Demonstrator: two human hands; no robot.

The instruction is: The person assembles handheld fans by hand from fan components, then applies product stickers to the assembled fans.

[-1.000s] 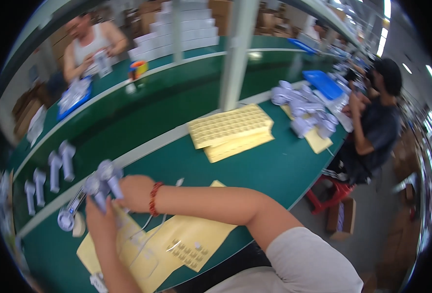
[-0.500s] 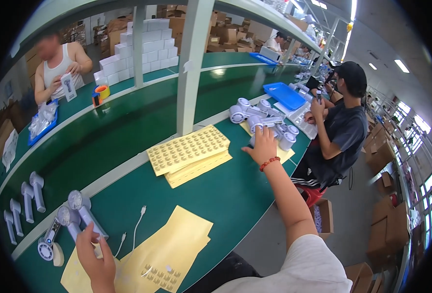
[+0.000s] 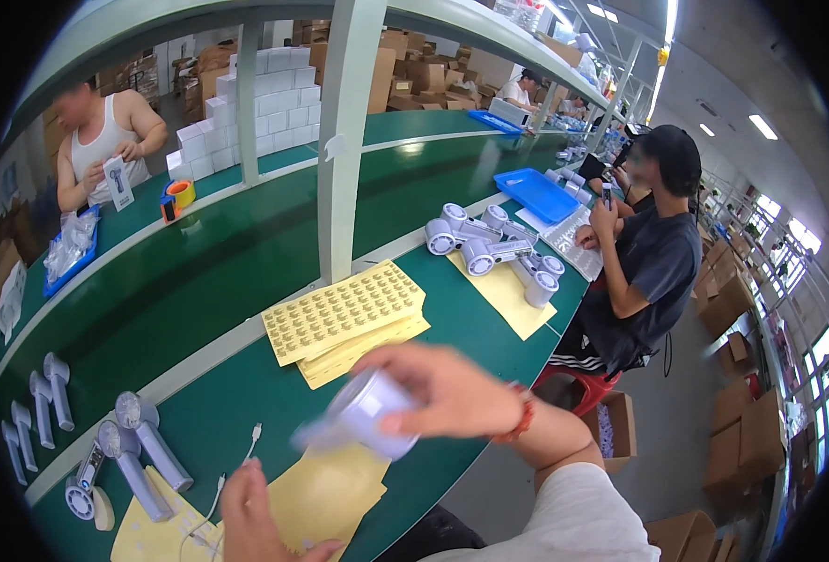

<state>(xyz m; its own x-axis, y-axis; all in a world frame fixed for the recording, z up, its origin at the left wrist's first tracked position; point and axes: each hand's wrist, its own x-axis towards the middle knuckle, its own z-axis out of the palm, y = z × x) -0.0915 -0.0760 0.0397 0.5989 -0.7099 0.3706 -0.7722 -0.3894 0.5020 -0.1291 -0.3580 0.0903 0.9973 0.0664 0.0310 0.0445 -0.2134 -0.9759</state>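
Observation:
My right hand (image 3: 452,389) is closed around the round head of a light purple handheld fan (image 3: 366,412), held above the bench and blurred by motion. Lower down, my left hand (image 3: 257,515) is open, thumb apart from the fingers, beside a white charging cable (image 3: 220,487) and over yellow sticker sheets (image 3: 344,492). To its left lie two more purple fans (image 3: 159,445) with clear covering on their heads. A fan with a dark, exposed handle (image 3: 84,482) rests beside them, next to a loose cream-coloured curved part (image 3: 103,509).
A yellow sheet stack with rows of small stickers (image 3: 349,309) lies mid-bench. Several fans (image 3: 498,248) are piled at right, near a blue tray (image 3: 541,195) and a seated co-worker (image 3: 658,244). A pale post (image 3: 344,150) rises at the bench's far edge; more fans (image 3: 57,389) stand on the green belt.
My right hand has come back from the fan pile with one fan in its grasp. My left hand has moved right and down, away from the two covered fans.

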